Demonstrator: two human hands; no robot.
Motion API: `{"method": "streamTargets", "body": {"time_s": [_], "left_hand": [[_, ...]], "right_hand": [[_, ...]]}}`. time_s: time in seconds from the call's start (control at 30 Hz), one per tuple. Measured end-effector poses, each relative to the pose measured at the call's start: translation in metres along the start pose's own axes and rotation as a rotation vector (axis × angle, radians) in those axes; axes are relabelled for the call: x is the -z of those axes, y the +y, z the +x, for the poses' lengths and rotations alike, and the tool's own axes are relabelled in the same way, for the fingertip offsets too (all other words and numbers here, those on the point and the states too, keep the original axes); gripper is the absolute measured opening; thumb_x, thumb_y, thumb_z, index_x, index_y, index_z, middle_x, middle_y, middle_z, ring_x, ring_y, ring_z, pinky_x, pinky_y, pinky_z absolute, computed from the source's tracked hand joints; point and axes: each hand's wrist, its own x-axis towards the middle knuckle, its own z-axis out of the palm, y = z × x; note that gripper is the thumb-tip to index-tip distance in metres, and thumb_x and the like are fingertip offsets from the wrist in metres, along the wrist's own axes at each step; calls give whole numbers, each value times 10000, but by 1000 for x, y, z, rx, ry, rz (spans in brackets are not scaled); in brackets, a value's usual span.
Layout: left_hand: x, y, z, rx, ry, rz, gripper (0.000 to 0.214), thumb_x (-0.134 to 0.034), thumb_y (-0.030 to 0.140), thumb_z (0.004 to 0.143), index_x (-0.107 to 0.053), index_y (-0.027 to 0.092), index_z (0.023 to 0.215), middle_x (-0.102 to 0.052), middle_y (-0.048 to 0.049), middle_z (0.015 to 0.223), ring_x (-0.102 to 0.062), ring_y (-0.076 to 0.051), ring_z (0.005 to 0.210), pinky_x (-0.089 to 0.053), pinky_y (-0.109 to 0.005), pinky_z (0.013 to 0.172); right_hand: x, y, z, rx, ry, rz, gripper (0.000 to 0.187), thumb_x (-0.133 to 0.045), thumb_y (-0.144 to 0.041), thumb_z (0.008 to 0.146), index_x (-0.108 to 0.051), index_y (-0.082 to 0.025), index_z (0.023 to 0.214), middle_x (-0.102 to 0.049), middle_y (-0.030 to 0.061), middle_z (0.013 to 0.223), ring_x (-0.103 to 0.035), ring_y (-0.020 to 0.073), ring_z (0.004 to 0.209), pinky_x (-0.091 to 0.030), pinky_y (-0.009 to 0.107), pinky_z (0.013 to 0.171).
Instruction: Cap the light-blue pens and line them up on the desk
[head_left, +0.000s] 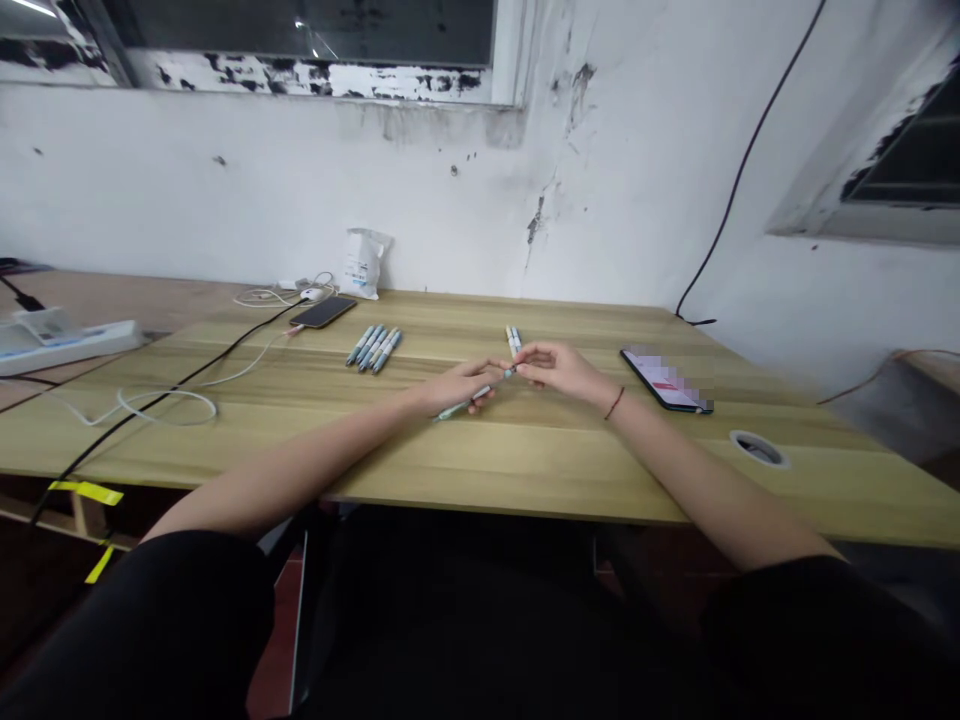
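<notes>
My left hand [459, 386] is closed around the barrel of a light blue-green pen [454, 408] held low over the wooden table [525, 460]. My right hand [556, 366] pinches the pen's far tip [510, 373], where a small cap or end piece sits. Several matching pens [373, 348] lie side by side to the left of my hands. Two more pens [514, 339] lie just behind my right hand.
A phone with a lit screen [666, 381] lies to the right, near a round cable hole [759, 448]. A dark phone [323, 312] on a charging cable, a white bag [363, 263], a power strip [60, 342] and loose cables [150, 400] occupy the left.
</notes>
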Motion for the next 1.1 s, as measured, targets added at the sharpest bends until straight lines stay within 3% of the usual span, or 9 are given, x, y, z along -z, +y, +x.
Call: {"method": "streamTargets", "body": {"time_s": [0.5,0.87,1.1], "left_hand": [[1,4,1,73,-19,-80,292,-476,292,815,-502,250,1103,-396,61,561,-351,-54,395,-242,-141,362],[0,3,3,84,-8,-110,261,-469,295,821,-496,251,1077,-397,61,571,-354,-48,392,-227,-129,354],[1,2,4,82,-9,-116,295,-463,293,827,-486,242,1117,-398,63,573,-349,-47,381,-219,-133,345]], "right_hand": [[0,-1,-1,45,-4,-60,328,-613,-429,756,-639,-163,946,-624,42,830,-501,98,584,-425,264,548],[2,8,3,-2,-17,-5,338,-607,-444,775,-615,-164,964,-603,39,849,-531,98,605,-448,258,570],[3,5,2,-2,31,-10,336,-595,-437,783,-615,-150,957,-562,11,733,-517,101,590,-432,252,548]]}}
